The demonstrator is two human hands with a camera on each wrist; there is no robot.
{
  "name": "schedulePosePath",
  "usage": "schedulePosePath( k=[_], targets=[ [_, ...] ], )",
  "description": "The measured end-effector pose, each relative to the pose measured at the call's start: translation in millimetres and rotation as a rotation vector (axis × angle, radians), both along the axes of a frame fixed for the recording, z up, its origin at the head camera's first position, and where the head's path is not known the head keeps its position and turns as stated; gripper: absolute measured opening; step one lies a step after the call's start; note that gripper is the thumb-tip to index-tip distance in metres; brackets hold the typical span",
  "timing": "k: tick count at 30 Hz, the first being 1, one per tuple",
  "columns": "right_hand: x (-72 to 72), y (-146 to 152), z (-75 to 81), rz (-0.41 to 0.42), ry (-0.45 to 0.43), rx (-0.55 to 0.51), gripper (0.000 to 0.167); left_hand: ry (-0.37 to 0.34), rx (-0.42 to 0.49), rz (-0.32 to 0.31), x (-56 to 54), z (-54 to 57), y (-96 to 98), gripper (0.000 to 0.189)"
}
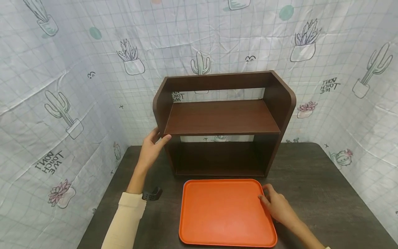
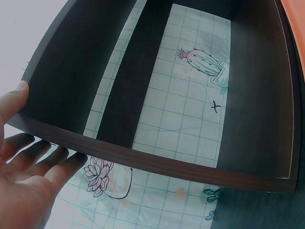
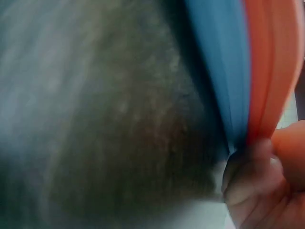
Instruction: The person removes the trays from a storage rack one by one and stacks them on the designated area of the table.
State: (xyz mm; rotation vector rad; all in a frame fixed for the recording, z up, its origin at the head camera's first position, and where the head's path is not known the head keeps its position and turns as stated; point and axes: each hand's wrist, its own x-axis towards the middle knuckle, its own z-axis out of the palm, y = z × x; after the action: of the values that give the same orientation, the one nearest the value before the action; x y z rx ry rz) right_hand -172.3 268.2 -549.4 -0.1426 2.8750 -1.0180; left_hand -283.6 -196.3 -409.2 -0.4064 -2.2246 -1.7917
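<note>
A dark brown two-tier wooden shelf (image 1: 224, 117) stands upright at the back of the table. My left hand (image 1: 149, 148) grips its left side panel, thumb at the front edge and fingers along the outer face. In the left wrist view, the thumb and fingers (image 2: 62, 167) lie on opposite sides of that panel's edge. An orange rectangular tray (image 1: 227, 211) lies in front of the shelf. With thumb over the rim, my right hand (image 1: 278, 205) holds the tray's right edge. Seen from the right wrist, a blue tray (image 3: 224, 67) sits against the orange one, mostly hidden beneath it.
The dark wooden table (image 1: 314, 186) extends on both sides of the shelf and tray. A white cloth (image 1: 93, 62) printed with cacti and grid lines hangs behind and at both sides. A black strap (image 1: 152, 194) is at the left wrist.
</note>
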Motion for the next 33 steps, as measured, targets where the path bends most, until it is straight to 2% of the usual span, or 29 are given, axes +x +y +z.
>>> schedulePosePath(
  k=[2, 5, 8, 15, 22, 33],
  targets=[
    [0.0, -1.2, -1.9, 0.014, -0.018, 0.036, 0.039, -0.002, 0.001, -0.003, -0.3, -0.2, 0.0, 0.065],
    [-0.8, -2.6, -2.8, 0.026, 0.004, 0.097, 0.037, -0.007, 0.001, 0.003, -0.5, 0.5, 0.5, 0.065],
    [-2.4, -2.2, -1.8, 0.039, 0.006, 0.108, 0.035, -0.014, 0.005, 0.008, -0.5, 1.5, 1.5, 0.064],
    [-2.4, 7.4, 6.6, 0.079, -0.068, -0.019, 0.037, -0.022, 0.014, -0.005, -1.1, 0.6, 2.7, 0.064],
    [-6.4, 16.6, 18.6, 0.046, -0.118, -0.187, 0.03, -0.013, 0.009, 0.01, -0.7, 1.6, 1.4, 0.062],
    [-7.5, 7.7, 18.1, 0.029, -0.144, -0.306, 0.037, -0.005, 0.012, 0.014, -2.0, -0.6, 0.7, 0.062]
  ],
)
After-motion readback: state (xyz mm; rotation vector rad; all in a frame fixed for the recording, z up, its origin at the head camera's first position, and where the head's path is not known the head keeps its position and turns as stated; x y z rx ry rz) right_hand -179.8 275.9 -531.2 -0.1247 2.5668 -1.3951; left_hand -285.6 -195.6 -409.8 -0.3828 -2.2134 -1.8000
